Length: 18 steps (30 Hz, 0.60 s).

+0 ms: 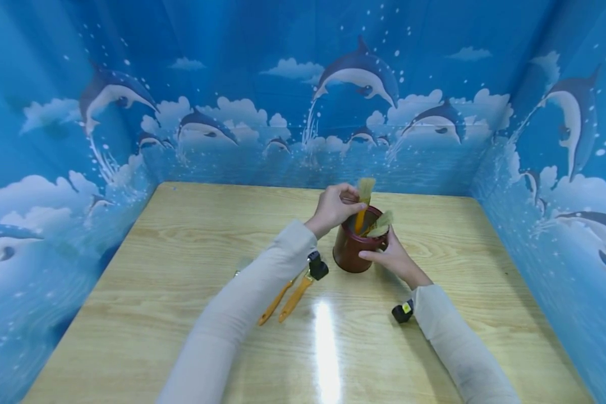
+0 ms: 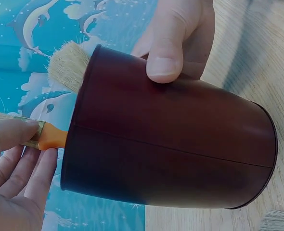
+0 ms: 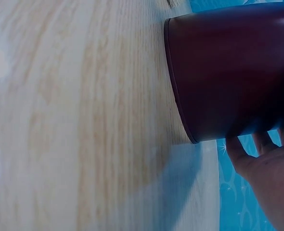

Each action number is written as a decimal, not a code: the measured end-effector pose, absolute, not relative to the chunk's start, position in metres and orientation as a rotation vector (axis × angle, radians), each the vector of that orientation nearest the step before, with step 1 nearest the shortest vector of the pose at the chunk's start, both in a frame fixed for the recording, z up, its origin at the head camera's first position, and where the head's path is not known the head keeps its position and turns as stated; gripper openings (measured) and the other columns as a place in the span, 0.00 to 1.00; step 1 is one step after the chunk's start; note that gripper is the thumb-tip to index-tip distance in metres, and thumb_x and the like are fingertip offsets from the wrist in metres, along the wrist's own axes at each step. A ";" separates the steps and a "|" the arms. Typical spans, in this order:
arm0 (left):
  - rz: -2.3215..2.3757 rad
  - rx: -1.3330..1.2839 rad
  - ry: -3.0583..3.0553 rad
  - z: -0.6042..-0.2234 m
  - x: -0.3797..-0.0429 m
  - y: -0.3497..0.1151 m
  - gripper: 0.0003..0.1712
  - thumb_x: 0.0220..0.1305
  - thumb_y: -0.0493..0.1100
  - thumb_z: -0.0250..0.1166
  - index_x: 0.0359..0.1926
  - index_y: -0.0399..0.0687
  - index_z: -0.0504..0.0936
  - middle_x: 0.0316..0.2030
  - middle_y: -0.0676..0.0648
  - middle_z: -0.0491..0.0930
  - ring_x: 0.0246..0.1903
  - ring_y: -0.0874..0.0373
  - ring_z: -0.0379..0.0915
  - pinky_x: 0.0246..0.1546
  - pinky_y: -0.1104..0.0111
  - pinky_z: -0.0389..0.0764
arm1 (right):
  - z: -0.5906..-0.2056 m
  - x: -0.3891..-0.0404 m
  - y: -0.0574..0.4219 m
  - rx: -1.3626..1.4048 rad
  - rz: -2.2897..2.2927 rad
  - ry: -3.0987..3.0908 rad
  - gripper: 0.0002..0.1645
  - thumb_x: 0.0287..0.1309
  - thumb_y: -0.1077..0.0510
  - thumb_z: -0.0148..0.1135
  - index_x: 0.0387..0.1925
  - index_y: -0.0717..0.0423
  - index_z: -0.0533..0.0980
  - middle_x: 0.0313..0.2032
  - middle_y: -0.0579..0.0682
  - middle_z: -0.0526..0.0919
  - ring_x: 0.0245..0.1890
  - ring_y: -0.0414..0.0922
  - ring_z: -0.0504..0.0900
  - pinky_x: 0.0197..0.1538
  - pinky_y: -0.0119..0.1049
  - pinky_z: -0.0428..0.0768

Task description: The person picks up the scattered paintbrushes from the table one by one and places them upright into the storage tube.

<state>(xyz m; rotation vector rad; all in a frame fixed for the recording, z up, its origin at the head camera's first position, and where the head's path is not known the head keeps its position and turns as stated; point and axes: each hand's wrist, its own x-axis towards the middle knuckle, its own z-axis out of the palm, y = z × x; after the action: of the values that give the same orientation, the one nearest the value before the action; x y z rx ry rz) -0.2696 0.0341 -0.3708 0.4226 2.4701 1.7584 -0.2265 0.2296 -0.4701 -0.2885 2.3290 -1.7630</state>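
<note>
A dark red, leather-like cylindrical holder (image 1: 350,252) stands upright on the table, open at the top. My left hand (image 1: 333,209) is above its rim and pinches a paintbrush (image 1: 366,193) at the metal band. This brush's pale bristles point up, and its orange handle (image 2: 53,137) reaches into the holder. At least one other brush is inside, its bristles (image 1: 381,223) leaning over the right rim. My right hand (image 1: 398,261) grips the holder's right side, with the thumb (image 2: 164,62) pressed on the wall. The handle ends inside the holder are hidden.
Two paintbrushes with orange handles (image 1: 295,300) lie on the wooden table (image 1: 182,269), partly behind my left forearm. Pale bristles (image 1: 243,262) of another brush show beyond that sleeve. A blue dolphin-print curtain (image 1: 262,50) surrounds the table at the back and sides.
</note>
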 end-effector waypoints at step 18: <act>1.878 0.276 2.414 -0.372 -0.285 -0.018 0.14 0.61 0.43 0.68 0.48 0.46 0.83 0.43 0.47 0.84 0.43 0.57 0.80 0.45 0.63 0.81 | -0.469 -0.224 0.229 -0.234 -1.722 2.350 0.64 0.53 0.50 0.71 0.74 0.35 0.33 0.73 0.53 0.47 0.71 0.57 0.51 0.68 0.61 0.55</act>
<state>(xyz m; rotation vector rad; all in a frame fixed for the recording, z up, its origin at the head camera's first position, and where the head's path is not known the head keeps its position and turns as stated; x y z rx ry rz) -0.2850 -0.0180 -0.3717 0.2756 2.4137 1.8775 -0.2240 0.2287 -0.4687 -0.2340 2.3500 -1.7223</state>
